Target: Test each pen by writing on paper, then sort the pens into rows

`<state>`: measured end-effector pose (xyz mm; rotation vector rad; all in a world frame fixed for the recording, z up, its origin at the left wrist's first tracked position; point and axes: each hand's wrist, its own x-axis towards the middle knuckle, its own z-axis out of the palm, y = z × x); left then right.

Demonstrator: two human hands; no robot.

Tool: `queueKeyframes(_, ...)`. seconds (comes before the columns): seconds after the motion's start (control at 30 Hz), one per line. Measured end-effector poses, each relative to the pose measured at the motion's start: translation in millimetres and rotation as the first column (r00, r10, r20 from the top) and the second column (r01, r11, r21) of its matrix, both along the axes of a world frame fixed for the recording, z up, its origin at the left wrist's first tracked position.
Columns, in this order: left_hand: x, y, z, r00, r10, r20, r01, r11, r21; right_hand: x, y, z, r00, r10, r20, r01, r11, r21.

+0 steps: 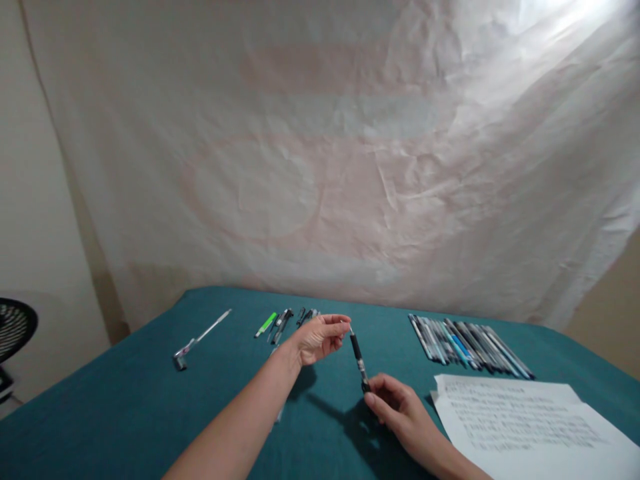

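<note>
A pen (357,353) with a black grip is held in the air above the green cloth, tilted, its tip end up and to the left. The fingers of my left hand (323,337) pinch at its tip end; whether a small part sits between them is too small to make out. My right hand (400,413) grips the other, dark end between thumb and fingers. Behind my left hand lie several pen parts (283,325), partly covered by the hand. Another slim clear piece (279,415) shows beside my left forearm.
A row of several pens (470,347) lies at the right, with handwritten paper sheets (530,417) in front of it. A green piece (267,324) rests left of centre. Farther left lies a thin white stick-like item (213,327) near a small dark object (179,361). A black fan (15,327) stands at the left edge.
</note>
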<state>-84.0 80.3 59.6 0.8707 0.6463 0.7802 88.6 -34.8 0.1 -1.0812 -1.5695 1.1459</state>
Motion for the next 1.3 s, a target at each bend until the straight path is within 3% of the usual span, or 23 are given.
queueKeyframes(0.2, -0.1, -0.8, 1.5, 0.998, -0.025, -0.053, 0.026, 1.0, 0.015, 1.4, -0.1, -1.6, 1.0, 0.013, 0.012, -0.013, 1.0, 0.009)
queueKeyframes(0.57, 0.1, -4.1, 2.2, 0.981, -0.005, -0.195, 0.036, 0.987, 0.156, -0.8, -1.4, 2.0, 1.0, -0.007, -0.027, 0.007, 1.0, -0.013)
queueKeyframes(0.87, 4.7, -9.5, 1.8, 0.995, -0.074, -0.072, 0.084, 0.986, 0.144, 0.7, 1.7, -0.5, 0.996, -0.033, -0.088, 0.028, 0.998, -0.058)
queueKeyframes(1.3, 12.0, -7.9, -15.2, 0.988, -0.1, 0.121, 0.094, 0.994, 0.052, 3.1, 1.0, 1.5, 0.993, -0.044, -0.113, 0.031, 0.993, -0.114)
